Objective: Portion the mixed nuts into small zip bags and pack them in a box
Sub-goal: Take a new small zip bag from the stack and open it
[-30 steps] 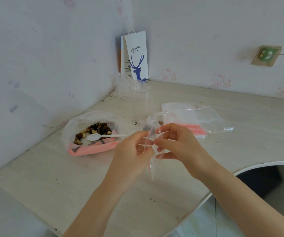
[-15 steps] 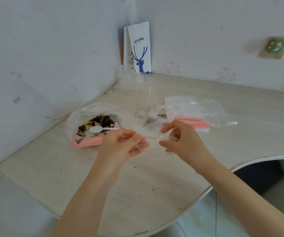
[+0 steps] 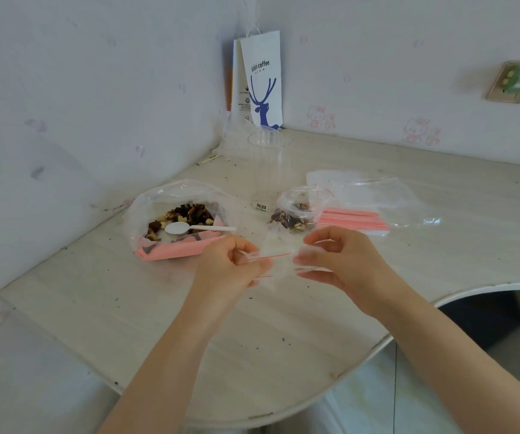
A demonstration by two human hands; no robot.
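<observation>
The paper bag (image 3: 261,79) reads "luckin coffee" — blue deer logo below.

Reaching in with both bare forearms from the lower edge, angling toward each other. Holding left hand (image 3: 230,266) and right hand (image 3: 341,261) level and near one another, not touching. Curling fingers and thumbs on both, pinching opposite edges of a small zip bag (image 3: 275,256), with backs turned upward.
</observation>
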